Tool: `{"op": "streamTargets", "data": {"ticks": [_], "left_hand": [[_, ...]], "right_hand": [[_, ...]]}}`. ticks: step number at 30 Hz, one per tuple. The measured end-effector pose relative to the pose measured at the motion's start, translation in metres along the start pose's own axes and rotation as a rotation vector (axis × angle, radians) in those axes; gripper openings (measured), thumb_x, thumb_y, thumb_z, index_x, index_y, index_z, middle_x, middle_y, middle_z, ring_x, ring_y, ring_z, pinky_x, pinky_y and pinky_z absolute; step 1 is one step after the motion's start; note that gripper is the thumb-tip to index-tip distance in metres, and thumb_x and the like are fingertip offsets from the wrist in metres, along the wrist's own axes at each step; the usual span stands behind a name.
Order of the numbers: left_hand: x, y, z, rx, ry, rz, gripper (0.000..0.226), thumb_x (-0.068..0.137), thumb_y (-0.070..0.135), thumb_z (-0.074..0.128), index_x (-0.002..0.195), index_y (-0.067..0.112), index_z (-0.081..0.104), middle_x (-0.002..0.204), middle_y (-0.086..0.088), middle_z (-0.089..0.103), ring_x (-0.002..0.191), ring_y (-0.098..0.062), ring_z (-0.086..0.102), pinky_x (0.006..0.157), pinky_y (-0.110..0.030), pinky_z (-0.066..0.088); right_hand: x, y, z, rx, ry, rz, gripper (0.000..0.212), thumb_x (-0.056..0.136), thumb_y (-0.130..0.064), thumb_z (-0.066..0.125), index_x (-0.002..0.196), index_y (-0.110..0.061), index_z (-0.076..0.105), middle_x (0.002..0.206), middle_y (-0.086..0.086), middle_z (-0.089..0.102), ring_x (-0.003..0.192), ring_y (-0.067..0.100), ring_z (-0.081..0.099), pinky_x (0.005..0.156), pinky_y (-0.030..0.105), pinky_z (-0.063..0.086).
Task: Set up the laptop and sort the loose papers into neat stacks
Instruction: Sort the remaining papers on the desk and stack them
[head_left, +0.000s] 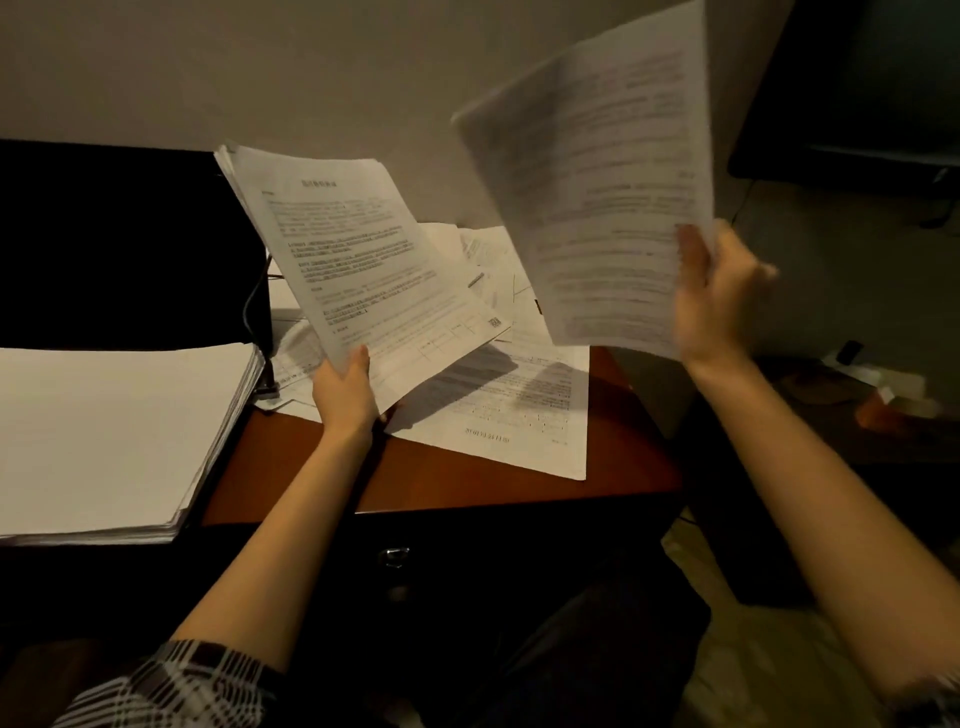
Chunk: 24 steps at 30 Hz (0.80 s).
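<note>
We hold both batches off the table (457, 483) — likely to read and compare before stacking. Our left hand (345, 392) pinches the bottom edge of a sheaf of printed pages (363, 260) at centre frame, its long axis leaning toward the upper left. Our right hand (719, 301) grips a blurred sheet (597, 192) at upper right, standing near-upright. Loose papers (519, 405) lie beneath; a neat white stack (114, 436) sits at left.
</note>
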<state>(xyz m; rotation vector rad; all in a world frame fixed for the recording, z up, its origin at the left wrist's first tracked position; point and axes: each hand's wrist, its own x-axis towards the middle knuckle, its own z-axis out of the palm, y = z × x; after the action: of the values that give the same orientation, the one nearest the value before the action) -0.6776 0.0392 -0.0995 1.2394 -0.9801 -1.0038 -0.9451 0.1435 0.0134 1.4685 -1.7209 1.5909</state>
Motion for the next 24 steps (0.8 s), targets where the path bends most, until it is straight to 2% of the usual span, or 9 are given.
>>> {"op": "streamTargets", "data": {"ticks": [2, 4, 7, 9, 11, 14, 17, 21, 24], "left_hand": [[0.001, -0.001, -0.001, -0.020, 0.001, 0.003, 0.031, 0.100, 0.020, 0.047, 0.128, 0.009, 0.052, 0.113, -0.002, 0.060, 0.099, -0.020, 0.060, 0.074, -0.029, 0.054], [0.002, 0.000, -0.001, -0.026, 0.006, 0.006, 0.031, 0.100, 0.020, 0.047, 0.127, 0.008, 0.053, 0.112, 0.000, 0.059, 0.100, -0.017, 0.059, 0.072, -0.022, 0.051], [0.003, -0.001, 0.000, 0.002, -0.026, 0.014, 0.028, 0.099, 0.021, 0.048, 0.123, 0.008, 0.053, 0.106, 0.000, 0.060, 0.092, -0.015, 0.059, 0.067, -0.020, 0.049], [0.003, -0.001, 0.000, 0.041, -0.071, 0.031, 0.022, 0.099, 0.021, 0.047, 0.118, 0.011, 0.054, 0.098, 0.001, 0.059, 0.083, -0.011, 0.058, 0.061, -0.017, 0.046], [0.004, -0.001, -0.001, 0.086, -0.119, 0.042, 0.022, 0.100, 0.020, 0.047, 0.119, 0.012, 0.054, 0.100, 0.001, 0.059, 0.085, -0.012, 0.057, 0.065, -0.018, 0.047], [0.013, -0.002, -0.006, 0.169, -0.206, 0.030, 0.026, 0.099, 0.020, 0.048, 0.121, 0.008, 0.056, 0.108, -0.004, 0.062, 0.096, -0.021, 0.060, 0.075, -0.029, 0.053], [0.023, 0.002, -0.008, 0.204, -0.294, 0.035, 0.013, 0.099, 0.019, 0.048, 0.106, 0.014, 0.057, 0.100, -0.007, 0.066, 0.092, -0.027, 0.065, 0.074, -0.040, 0.056], [0.036, 0.010, -0.001, 0.202, -0.394, 0.049, 0.012, 0.099, 0.014, 0.045, 0.104, 0.015, 0.056, 0.092, 0.005, 0.064, 0.087, -0.017, 0.064, 0.065, -0.023, 0.054], [0.048, 0.012, 0.010, 0.174, -0.461, 0.003, 0.014, 0.099, 0.015, 0.045, 0.106, 0.014, 0.057, 0.097, -0.001, 0.067, 0.091, -0.021, 0.067, 0.068, -0.026, 0.057]], "right_hand": [[-0.013, -0.004, 0.012, 0.046, -0.040, -0.052, 0.032, 0.100, -0.025, 0.044, 0.100, 0.000, 0.063, 0.084, 0.000, 0.061, 0.063, 0.003, 0.056, 0.055, 0.006, 0.044], [-0.016, -0.008, 0.021, 0.125, -0.063, -0.027, 0.020, 0.098, -0.017, 0.050, 0.090, -0.004, 0.063, 0.076, -0.005, 0.057, 0.059, -0.009, 0.049, 0.050, 0.005, 0.040], [0.006, -0.015, 0.030, 0.343, -0.029, 0.288, 0.026, 0.094, -0.019, 0.057, 0.069, -0.014, 0.055, 0.065, -0.010, 0.052, 0.052, -0.009, 0.050, 0.051, 0.009, 0.037], [0.023, -0.018, 0.034, 0.570, -0.092, 0.529, 0.012, 0.094, -0.019, 0.058, 0.082, -0.016, 0.062, 0.079, -0.008, 0.063, 0.066, -0.006, 0.061, 0.062, 0.016, 0.050], [0.036, -0.018, 0.041, 0.783, -0.163, 0.753, 0.007, 0.094, -0.016, 0.058, 0.092, -0.013, 0.063, 0.090, 0.000, 0.067, 0.074, 0.008, 0.067, 0.066, 0.024, 0.056], [0.045, -0.013, 0.050, 0.751, -0.287, 0.966, 0.011, 0.092, -0.019, 0.060, 0.094, -0.009, 0.062, 0.095, 0.009, 0.068, 0.078, 0.019, 0.068, 0.064, 0.031, 0.058], [0.051, -0.018, 0.055, 0.839, -0.390, 1.099, 0.014, 0.093, -0.018, 0.058, 0.089, -0.006, 0.063, 0.082, 0.009, 0.067, 0.065, 0.018, 0.067, 0.056, 0.032, 0.059], [0.065, -0.020, 0.058, 1.077, -0.469, 1.212, 0.015, 0.096, -0.019, 0.052, 0.095, -0.007, 0.060, 0.060, 0.006, 0.063, 0.045, 0.015, 0.061, 0.042, 0.025, 0.052], [0.071, -0.017, 0.077, 1.014, -0.488, 1.180, 0.021, 0.092, -0.026, 0.058, 0.095, -0.006, 0.063, 0.081, 0.009, 0.067, 0.063, 0.021, 0.068, 0.052, 0.033, 0.058]]}}
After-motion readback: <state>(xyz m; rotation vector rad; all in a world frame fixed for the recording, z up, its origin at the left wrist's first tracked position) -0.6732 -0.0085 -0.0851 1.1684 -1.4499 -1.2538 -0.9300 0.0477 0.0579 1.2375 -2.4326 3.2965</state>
